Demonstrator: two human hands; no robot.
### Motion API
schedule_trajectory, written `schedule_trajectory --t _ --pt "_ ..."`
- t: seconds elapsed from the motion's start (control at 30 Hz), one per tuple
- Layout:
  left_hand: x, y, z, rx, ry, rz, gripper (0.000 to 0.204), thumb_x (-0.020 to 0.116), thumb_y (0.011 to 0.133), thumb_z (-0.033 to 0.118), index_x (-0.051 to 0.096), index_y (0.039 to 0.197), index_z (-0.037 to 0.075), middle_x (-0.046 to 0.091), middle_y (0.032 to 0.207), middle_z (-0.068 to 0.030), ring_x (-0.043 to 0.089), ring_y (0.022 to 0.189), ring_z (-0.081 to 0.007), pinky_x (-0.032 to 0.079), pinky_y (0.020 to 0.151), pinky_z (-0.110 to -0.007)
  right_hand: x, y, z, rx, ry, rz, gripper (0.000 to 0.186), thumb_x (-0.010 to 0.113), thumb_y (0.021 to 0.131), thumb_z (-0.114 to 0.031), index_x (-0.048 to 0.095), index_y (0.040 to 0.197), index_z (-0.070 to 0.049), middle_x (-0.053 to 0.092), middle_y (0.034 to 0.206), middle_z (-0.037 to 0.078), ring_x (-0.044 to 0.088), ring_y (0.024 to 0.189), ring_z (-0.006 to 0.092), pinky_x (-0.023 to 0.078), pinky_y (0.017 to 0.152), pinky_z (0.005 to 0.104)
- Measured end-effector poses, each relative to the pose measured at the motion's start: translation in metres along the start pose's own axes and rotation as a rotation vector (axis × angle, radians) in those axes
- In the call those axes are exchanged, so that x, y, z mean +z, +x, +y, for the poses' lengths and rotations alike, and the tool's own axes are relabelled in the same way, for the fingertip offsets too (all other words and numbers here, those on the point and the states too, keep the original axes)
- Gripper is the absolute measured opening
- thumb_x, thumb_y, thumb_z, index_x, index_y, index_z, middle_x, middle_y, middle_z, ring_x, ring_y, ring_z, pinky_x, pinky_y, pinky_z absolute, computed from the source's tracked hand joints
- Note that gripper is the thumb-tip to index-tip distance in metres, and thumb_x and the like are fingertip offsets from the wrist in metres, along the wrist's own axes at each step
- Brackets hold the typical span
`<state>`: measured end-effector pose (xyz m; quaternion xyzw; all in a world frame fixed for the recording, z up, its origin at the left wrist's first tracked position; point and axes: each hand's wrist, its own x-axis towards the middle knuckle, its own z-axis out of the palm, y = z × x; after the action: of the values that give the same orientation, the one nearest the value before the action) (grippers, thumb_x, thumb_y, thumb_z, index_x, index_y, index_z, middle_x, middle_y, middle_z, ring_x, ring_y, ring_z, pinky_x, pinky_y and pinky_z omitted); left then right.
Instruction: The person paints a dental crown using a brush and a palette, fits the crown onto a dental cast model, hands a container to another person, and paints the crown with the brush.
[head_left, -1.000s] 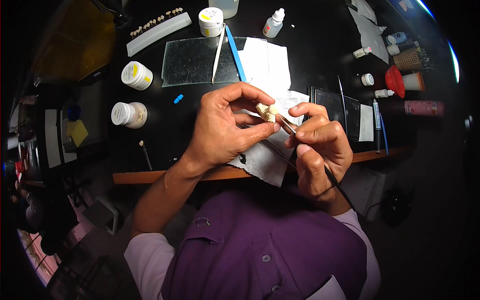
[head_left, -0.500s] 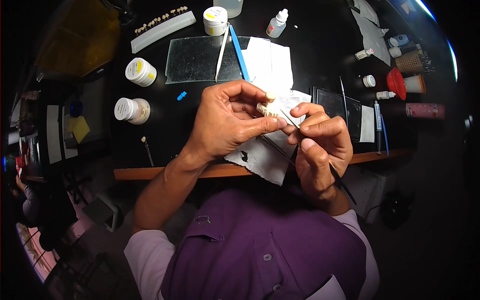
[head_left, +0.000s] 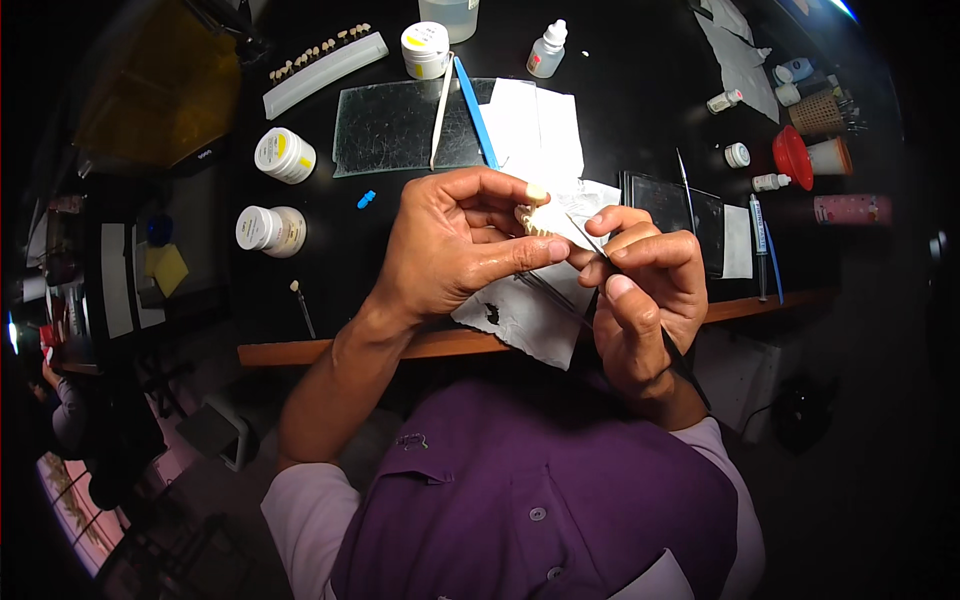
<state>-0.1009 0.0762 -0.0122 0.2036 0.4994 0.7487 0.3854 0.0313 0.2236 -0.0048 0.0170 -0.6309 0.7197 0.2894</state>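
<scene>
Pinched between the thumb and fingers of my left hand [head_left: 440, 240] is a small cream dental model [head_left: 533, 222] with ridged teeth. My right hand [head_left: 650, 300] grips a slim dark-handled tool [head_left: 586, 236] like a pen. Its thin pale tip points at the model from the right; I cannot tell whether they touch. The two hands meet closely, left thumb near right fingertips. Beneath them lies a crumpled white paper towel [head_left: 530, 325] with a dark hole or stain, and part of it is hidden by my hands.
Beyond my hands lie a scratched glass slab [head_left: 385, 130], a blue-handled tool [head_left: 472, 115] and white paper [head_left: 550, 125]. White jars [head_left: 285, 155] and a tray of tooth samples [head_left: 330, 75] stand left. A black case [head_left: 655, 195], syringe [head_left: 761, 245] and red bowl [head_left: 792, 155] sit right.
The whole view has shifted slightly. My hands keep nearly the same pose, with the model and the dark-handled tool still held.
</scene>
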Motion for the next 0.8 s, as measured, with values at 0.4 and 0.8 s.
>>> schedule_trajectory --t 0.4,0.8 --pt "-0.011 0.001 -0.004 -0.01 -0.345 -0.117 0.043 0.077 0.082 -0.012 0.06 0.12 -0.002 0.07 0.121 -0.0215 0.074 0.103 -0.021 0.062 0.094 -0.032 -0.003 0.017 0.008 -0.26 -0.025 -0.007 0.017 0.057 0.084 0.008 0.06 0.099 0.003 0.066 0.088 0.012 0.059 0.108 0.0237 0.045 0.111 0.0486" --pt "-0.015 0.002 -0.006 -0.033 -0.487 -0.166 0.056 0.07 0.087 -0.009 0.045 0.138 -0.009 0.066 0.124 -0.0226 0.073 0.108 -0.0265 0.062 0.094 -0.033 0.007 0.022 0.014 -0.295 -0.037 0.044 0.014 0.07 0.081 0.011 0.07 0.095 0.007 0.067 0.103 0.019 0.068 0.106 0.0229 0.057 0.091 0.0332"
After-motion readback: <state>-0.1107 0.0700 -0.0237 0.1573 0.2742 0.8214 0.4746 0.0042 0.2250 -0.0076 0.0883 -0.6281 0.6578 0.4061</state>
